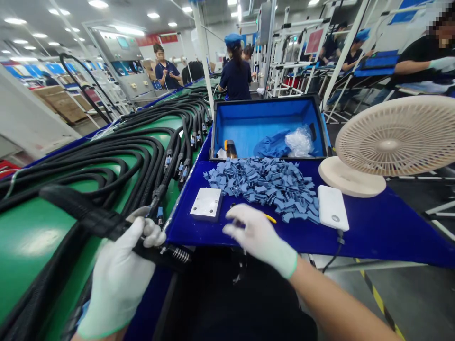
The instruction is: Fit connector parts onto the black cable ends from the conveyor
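My left hand (122,270), in a white glove, is closed round a thick black braided cable (94,215). The cable's connector end (177,254) points right, over the edge of the blue table. My right hand (258,234), also gloved in white, hovers above the front of the table with thumb and fingers apart and nothing seen between them. Just behind it shows a curved yellow piece (270,218), mostly hidden by the hand. A metal block with holes (206,203) lies to its left, and a heap of small blue plastic clips (265,184) lies beyond.
More black cables (142,147) run along the green conveyor (35,237) at left. Behind the clips stands a blue bin (266,113) holding plastic wrap. A white power bank (333,207) and a beige fan (394,137) stand at right. Several people work in the background.
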`<state>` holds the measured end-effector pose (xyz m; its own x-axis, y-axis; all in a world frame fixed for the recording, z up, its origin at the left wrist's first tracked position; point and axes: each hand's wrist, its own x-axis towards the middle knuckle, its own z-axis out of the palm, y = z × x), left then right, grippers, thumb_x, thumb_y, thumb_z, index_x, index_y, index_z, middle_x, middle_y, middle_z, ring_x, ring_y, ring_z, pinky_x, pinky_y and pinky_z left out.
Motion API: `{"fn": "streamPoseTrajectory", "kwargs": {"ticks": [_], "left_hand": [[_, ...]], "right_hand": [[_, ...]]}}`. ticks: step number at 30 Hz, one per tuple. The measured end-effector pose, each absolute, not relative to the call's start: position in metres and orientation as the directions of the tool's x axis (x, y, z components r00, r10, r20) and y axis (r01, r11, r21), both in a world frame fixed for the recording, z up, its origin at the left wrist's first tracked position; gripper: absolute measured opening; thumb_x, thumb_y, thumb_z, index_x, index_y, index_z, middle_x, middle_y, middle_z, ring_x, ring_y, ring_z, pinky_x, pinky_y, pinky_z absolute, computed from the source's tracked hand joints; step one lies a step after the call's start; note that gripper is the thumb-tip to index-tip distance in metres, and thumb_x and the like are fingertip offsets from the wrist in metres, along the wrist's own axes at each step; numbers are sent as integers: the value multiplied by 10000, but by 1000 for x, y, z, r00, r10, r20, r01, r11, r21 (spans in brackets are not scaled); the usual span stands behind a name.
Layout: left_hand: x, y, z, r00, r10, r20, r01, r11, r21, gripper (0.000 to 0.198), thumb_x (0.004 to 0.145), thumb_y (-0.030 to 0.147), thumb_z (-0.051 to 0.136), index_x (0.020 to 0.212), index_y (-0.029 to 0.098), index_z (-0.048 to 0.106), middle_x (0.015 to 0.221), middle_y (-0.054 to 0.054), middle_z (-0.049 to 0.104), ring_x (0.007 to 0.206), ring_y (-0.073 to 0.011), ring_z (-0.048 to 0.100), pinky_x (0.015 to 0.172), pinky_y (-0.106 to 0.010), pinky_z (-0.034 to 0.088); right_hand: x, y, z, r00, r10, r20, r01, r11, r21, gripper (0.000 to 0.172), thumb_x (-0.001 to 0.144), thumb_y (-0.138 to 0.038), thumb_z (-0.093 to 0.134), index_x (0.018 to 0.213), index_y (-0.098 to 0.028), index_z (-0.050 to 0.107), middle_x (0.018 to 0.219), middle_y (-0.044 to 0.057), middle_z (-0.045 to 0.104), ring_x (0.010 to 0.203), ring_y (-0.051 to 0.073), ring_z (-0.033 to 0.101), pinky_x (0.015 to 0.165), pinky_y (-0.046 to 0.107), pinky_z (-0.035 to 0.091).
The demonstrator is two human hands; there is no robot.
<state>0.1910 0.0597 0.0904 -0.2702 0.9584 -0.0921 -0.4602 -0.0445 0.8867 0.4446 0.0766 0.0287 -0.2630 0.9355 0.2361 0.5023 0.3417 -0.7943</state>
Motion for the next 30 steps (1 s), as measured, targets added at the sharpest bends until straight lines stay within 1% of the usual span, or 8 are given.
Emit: {"fn": "streamPoseTrajectory", "kwargs": {"ticks": [2, 4, 8, 13, 19, 22, 25, 30], "left_hand": [[193, 75, 105, -208, 977, 37, -384, -116, 916, 143, 889, 210, 733, 996, 164, 648, 670, 46, 439, 539, -69, 412, 535, -200, 470], [200, 94, 113, -175, 975, 135, -299, -183, 937, 154, 892, 245, 740, 978, 161, 644, 609, 67, 372, 497, -67, 363, 494, -200, 410], [217, 143, 113, -83, 959, 272, -197, -284, 938, 218, 874, 280, 740, 1035, 161, 654, 564, 83, 359, 444, -64, 340, 458, -207, 357], [224, 190, 95, -49, 948, 314, -81, -317, 945, 244, 814, 305, 755, 970, 148, 652, 515, 79, 400, 401, -68, 346, 423, -221, 341], [222, 198, 71, -56, 960, 275, -15, -276, 961, 267, 810, 315, 724, 1006, 145, 664, 517, 82, 404, 401, -75, 337, 435, -231, 340], [224, 198, 66, -102, 957, 273, 50, -269, 962, 292, 809, 335, 719, 1032, 154, 664, 529, 77, 429, 423, -86, 369, 455, -234, 355], [227, 198, 65, -145, 949, 280, 140, -260, 955, 320, 798, 358, 727, 1043, 160, 669, 547, 59, 497, 456, -109, 441, 475, -238, 367], [224, 197, 71, -108, 952, 286, 245, -254, 936, 310, 802, 346, 713, 1035, 144, 680, 579, 28, 585, 533, -146, 535, 571, -267, 437]], "right_hand": [[468, 106, 27, -127, 947, 295, 870, 249, -425, 172, 899, -149, 623, 1054, -161, 696, 1163, 134, 652, 1028, 265, 603, 878, 385, 486], [482, 129, 21, -118, 951, 287, 977, 163, -138, 110, 885, -145, 614, 964, -141, 691, 1130, 163, 625, 1003, 288, 575, 812, 387, 465], [484, 144, 10, -194, 938, 286, 980, 197, 19, 168, 952, -235, 544, 902, -148, 679, 1056, 156, 607, 958, 278, 552, 749, 362, 423], [488, 144, 5, -163, 901, 403, 978, 200, -51, 254, 996, -302, 473, 882, -169, 657, 1000, 121, 651, 913, 249, 599, 741, 333, 404], [489, 145, 16, 72, 917, 393, 858, 144, -493, 259, 943, -324, 563, 1116, -167, 675, 951, 83, 743, 772, 223, 682, 734, 327, 472], [475, 145, 27, -49, 938, 343, 673, 285, -683, 289, 900, -262, 616, 1162, -164, 687, 1040, 88, 758, 876, 217, 706, 824, 316, 514], [451, 151, 35, -288, 898, 333, 500, 437, -747, 244, 881, -219, 636, 1100, -185, 737, 1083, 74, 749, 970, 215, 692, 900, 319, 505], [412, 175, 38, -448, 850, 276, 326, 443, -835, 169, 883, -227, 612, 998, -193, 731, 940, 24, 728, 839, 176, 655, 780, 285, 479]]}}
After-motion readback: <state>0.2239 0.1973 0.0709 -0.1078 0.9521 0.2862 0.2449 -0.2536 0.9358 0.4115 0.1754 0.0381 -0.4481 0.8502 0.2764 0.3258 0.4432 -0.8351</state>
